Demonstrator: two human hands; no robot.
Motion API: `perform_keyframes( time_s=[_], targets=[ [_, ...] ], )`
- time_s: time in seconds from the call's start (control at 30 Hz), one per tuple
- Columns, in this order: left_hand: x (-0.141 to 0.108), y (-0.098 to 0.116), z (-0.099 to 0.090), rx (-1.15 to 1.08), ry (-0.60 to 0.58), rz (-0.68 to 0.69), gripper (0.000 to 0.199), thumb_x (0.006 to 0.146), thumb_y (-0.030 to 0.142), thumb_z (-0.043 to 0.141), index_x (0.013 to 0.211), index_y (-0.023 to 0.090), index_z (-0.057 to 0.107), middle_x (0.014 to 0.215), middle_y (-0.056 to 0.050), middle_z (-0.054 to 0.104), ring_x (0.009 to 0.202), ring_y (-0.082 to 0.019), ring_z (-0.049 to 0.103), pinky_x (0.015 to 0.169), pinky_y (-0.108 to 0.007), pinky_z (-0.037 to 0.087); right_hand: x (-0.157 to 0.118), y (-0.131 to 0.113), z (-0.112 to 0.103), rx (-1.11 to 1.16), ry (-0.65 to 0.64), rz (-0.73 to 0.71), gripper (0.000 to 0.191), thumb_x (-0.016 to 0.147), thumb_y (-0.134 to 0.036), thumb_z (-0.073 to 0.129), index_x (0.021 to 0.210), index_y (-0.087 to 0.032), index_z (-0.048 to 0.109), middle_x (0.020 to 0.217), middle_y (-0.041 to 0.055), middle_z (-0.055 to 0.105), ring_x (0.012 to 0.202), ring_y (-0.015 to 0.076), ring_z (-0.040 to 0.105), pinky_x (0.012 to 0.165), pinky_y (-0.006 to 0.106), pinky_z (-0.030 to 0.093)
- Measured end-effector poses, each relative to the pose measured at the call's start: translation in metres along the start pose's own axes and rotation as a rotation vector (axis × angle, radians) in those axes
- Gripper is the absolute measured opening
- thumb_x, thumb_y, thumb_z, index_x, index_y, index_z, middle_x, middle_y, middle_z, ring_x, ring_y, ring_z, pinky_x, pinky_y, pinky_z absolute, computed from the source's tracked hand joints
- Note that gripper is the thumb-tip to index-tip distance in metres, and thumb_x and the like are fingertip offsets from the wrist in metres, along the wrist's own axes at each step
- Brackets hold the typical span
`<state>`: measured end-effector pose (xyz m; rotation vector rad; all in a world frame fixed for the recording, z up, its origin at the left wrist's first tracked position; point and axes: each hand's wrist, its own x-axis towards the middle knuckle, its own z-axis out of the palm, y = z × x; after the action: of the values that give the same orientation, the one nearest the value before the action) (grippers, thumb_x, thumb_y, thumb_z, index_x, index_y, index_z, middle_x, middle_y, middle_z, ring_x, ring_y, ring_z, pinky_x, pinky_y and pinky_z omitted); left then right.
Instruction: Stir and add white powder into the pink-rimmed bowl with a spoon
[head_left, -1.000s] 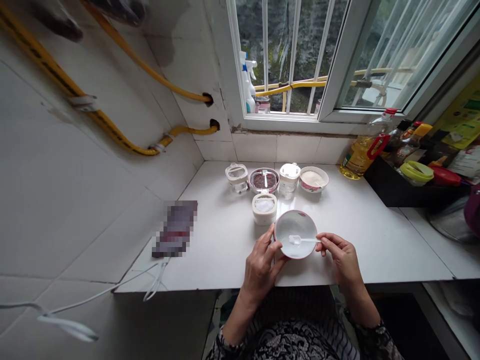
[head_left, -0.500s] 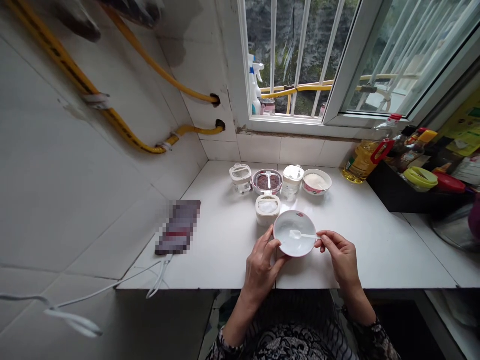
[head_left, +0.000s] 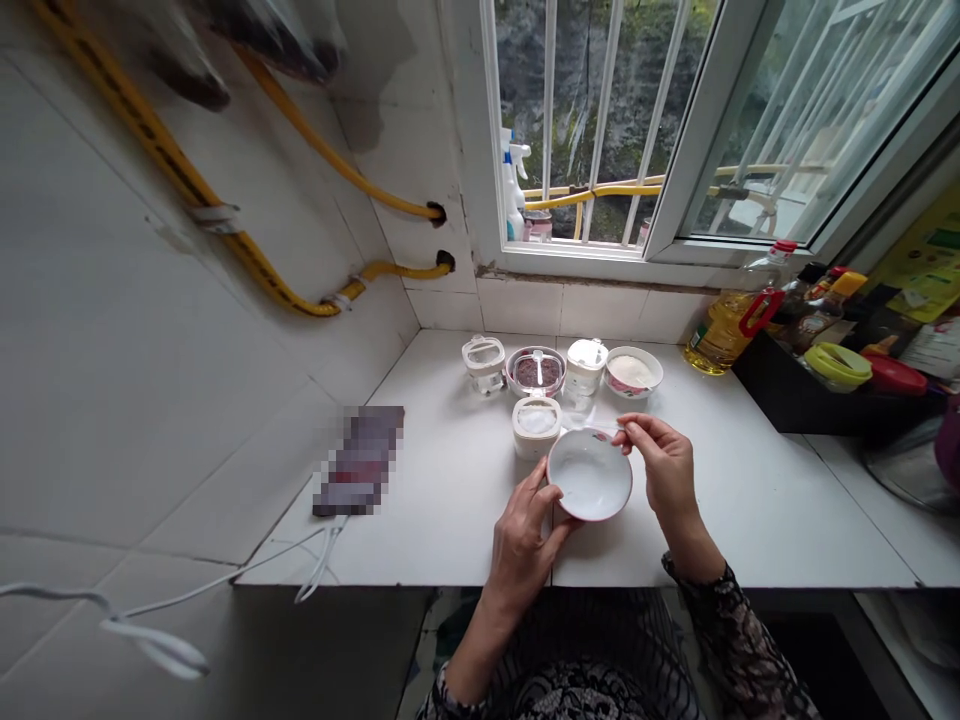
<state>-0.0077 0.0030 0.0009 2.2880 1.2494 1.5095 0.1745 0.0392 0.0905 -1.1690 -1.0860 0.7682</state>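
Observation:
My left hand (head_left: 525, 530) is closed on the left rim of a white bowl (head_left: 592, 480), thumb and fingers on its side. The bowl is tipped a little toward me, and its inside looks white with faint specks at most. At the bowl's far right rim, my right hand (head_left: 660, 460) pinches the handle of a small white spoon (head_left: 600, 428). The spoon points left over the far rim; its scoop is hard to make out against the white counter. Just beyond the bowl on the left stands a lidded jar of white grains (head_left: 537, 425).
Behind stand a clear jar (head_left: 484, 365), a bowl of dark red contents with a spoon across it (head_left: 536, 372), another white-lidded jar (head_left: 585, 368) and a bowl of white powder (head_left: 634, 372). An oil bottle (head_left: 720, 330) and a black condiment box (head_left: 772, 385) are right. A blurred-out device (head_left: 360, 460) lies left.
My right hand has lifted the spoon out of the bowl's middle and moved up and left to the far rim. My left hand still holds the bowl in about the same place.

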Motion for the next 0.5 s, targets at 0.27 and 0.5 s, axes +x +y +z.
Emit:
perform_keyframes(
  time_s=[0.27, 0.5],
  targets=[
    [0.000, 0.001, 0.000, 0.010, -0.020, 0.009, 0.024, 0.088, 0.023, 0.070, 0.108, 0.021, 0.058, 0.137, -0.020, 0.063, 0.125, -0.030, 0.065, 0.095, -0.044, 0.061, 0.008, 0.011, 0.033, -0.733, -0.153, -0.905, 0.027, 0.096, -0.009, 0.045, 0.101, -0.018, 0.069, 0.081, 0.0059, 0.076, 0.073, 0.0196, 0.067, 0.085, 0.039, 0.047],
    [0.000, 0.002, 0.000, 0.005, -0.022, 0.011, 0.026, 0.087, 0.022, 0.071, 0.109, 0.021, 0.057, 0.138, -0.021, 0.062, 0.126, -0.032, 0.064, 0.096, -0.046, 0.061, 0.004, 0.004, 0.027, -0.691, -0.093, -0.975, 0.025, 0.096, -0.007, 0.049, 0.107, -0.019, 0.068, 0.086, 0.0049, 0.077, 0.077, 0.0187, 0.069, 0.089, 0.039, 0.048]
  ],
)
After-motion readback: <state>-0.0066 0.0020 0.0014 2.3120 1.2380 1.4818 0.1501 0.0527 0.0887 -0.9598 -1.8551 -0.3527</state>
